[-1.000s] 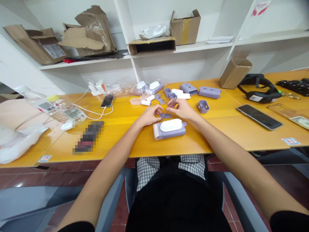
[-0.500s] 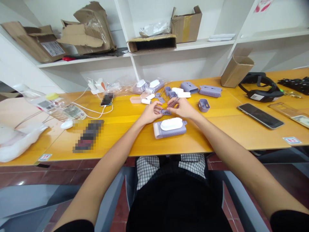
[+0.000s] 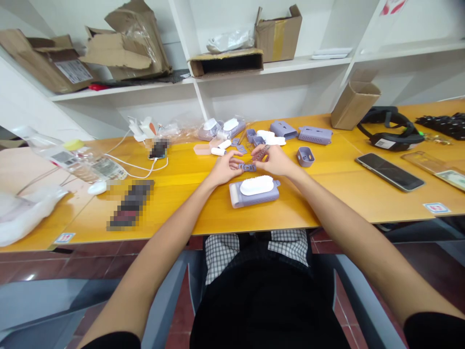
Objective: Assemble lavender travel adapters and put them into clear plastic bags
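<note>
My left hand (image 3: 225, 168) and my right hand (image 3: 273, 161) meet over the yellow table (image 3: 327, 194), both pinching a small flat purple plastic piece (image 3: 248, 167). The right fingers also hold a thin ridged strip (image 3: 260, 152) that sticks up. Just in front of the hands lies a purple case with a white brush on top (image 3: 254, 190). Beyond them sit several purple and white parts: small rollers (image 3: 221, 148), a purple cup-shaped holder (image 3: 305, 156), long purple housings (image 3: 315, 135).
A black phone (image 3: 389, 171) and a headset (image 3: 390, 130) lie to the right, beside a brown paper bag (image 3: 354, 104). At left are a plastic bottle (image 3: 72, 157), white cables and a charging phone (image 3: 158, 149). White shelves with cardboard boxes (image 3: 279, 33) stand behind.
Both hands have drawn slightly closer together on the small purple piece and lifted it a little off the table. The view has shifted slightly.
</note>
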### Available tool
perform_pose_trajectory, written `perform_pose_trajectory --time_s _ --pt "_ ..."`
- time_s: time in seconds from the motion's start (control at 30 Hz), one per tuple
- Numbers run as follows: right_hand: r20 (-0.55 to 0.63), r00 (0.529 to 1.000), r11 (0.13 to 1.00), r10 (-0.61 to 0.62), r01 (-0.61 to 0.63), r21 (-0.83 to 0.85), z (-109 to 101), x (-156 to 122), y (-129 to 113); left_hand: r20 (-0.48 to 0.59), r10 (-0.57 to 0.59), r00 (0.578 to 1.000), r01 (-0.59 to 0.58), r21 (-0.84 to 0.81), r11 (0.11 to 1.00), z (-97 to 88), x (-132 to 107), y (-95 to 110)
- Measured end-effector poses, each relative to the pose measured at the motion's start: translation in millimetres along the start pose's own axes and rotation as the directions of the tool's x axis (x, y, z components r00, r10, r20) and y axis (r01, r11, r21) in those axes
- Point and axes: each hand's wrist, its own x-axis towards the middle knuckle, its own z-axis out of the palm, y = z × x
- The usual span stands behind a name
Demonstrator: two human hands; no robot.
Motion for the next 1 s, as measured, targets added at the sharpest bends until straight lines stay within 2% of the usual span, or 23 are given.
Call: perform_pose_trajectory --time_s 0.33,1.0 --pt "0.001 1.0 0.998 -0.013 0.013 -0.056 -1.7 -0.4 0.0 0.004 0.008 1.0 -0.009 0.033 0.999 0.8 -1.5 4.7" --pt "-0.015 0.999 0.981 0.045 -0.047 -0.189 -3.9 -0.2 0.4 -0.002 0.04 0.999 -0.04 0.04 0.998 3.3 -3.8 6.5"
